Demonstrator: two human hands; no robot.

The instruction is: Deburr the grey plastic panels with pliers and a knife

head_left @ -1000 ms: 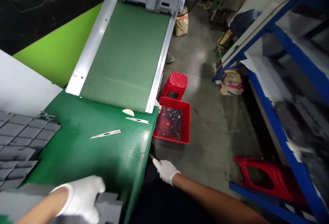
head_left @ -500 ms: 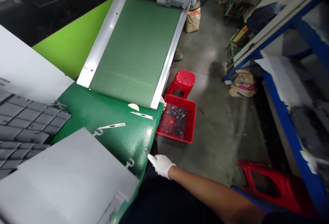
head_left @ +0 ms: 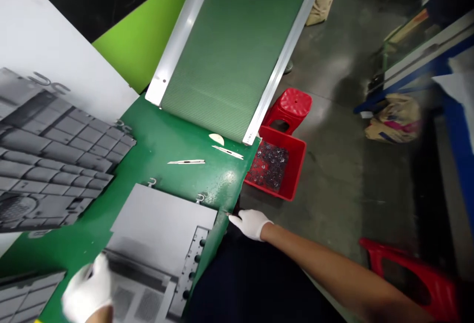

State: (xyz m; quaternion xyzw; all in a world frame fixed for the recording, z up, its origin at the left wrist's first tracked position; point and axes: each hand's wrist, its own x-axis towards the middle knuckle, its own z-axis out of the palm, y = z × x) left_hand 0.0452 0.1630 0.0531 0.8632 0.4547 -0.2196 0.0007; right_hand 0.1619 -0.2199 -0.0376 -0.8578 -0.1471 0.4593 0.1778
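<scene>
My right hand, in a white glove, is closed by the right edge of the green table; a thin blade-like tip pokes out from its fingers toward the table edge. My left hand, also gloved and blurred, rests on the near edge of a grey plastic panel lying flat on the table. Two slim knife blades lie on the table beyond the panel, near a small pale chip.
A green conveyor belt slopes down to the table. Ribbed grey panels are stacked at left. A red bin of scraps and a red stool stand on the floor; a second red stool and blue shelving are at right.
The grey panel has been laid flat on the table and slid left. My left hand has come back into view at its near edge. My right hand has stayed by the table edge.
</scene>
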